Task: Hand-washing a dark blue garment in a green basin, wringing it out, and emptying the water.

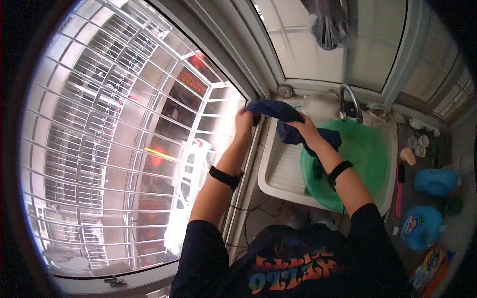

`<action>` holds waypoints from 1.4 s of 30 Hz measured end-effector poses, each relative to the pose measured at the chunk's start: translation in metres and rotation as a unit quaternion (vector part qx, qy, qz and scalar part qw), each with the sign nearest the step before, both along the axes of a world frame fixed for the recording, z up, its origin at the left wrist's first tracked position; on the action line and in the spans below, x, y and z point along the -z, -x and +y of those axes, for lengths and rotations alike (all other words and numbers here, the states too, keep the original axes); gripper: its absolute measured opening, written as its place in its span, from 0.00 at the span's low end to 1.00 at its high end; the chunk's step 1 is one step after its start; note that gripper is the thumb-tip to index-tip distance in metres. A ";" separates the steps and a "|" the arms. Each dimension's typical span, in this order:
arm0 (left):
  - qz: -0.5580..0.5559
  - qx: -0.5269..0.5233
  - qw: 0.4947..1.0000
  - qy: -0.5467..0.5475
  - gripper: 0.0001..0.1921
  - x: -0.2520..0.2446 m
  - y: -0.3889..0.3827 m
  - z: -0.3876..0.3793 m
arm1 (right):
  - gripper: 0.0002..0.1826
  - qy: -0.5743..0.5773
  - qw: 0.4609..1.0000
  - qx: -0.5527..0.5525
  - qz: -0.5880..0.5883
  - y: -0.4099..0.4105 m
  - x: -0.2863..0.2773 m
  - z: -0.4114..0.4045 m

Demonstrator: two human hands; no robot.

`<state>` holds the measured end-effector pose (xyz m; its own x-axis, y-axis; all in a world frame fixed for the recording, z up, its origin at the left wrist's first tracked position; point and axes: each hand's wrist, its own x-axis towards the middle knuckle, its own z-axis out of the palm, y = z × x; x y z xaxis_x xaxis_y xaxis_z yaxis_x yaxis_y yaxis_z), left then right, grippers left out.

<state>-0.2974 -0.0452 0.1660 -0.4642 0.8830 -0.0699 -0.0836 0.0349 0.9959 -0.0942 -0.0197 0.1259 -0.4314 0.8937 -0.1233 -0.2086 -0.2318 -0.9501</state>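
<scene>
A dark blue piece of cloth (274, 108), perhaps a garment, is stretched between my two hands above the left side of a white laundry sink (269, 173). My left hand (244, 118) grips its left end beside the window frame. Farther right, my right hand (303, 128) holds the cloth near its middle. From there the rest hangs in folds toward a green plastic basin (367, 156), and its lowest part is partly hidden by my right forearm. The basin sits in the sink under a curved chrome faucet (350, 100).
Window bars (149, 149) stand to my left, beyond the window frame (238, 74). On the right are blue plastic bottles (423, 227), a pink-handled brush (399, 190) and small cups (420, 150). Behind the sink, a dark bag (329, 29) hangs before the glass. Thin cables (261, 210) run below the sink.
</scene>
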 end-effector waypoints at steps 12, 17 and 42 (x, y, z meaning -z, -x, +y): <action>0.384 0.257 0.872 0.164 0.40 0.092 -0.057 -0.067 | 0.34 0.027 0.991 -0.123 0.035 0.016 0.016 -0.015; 0.351 0.390 0.838 0.154 0.29 0.023 -0.045 -0.072 | 0.43 -0.104 0.988 -0.047 -0.102 0.025 0.039 -0.009; -0.108 0.047 0.978 0.174 0.07 0.060 -0.069 0.004 | 0.21 0.086 0.950 -0.241 -0.179 0.033 0.053 -0.007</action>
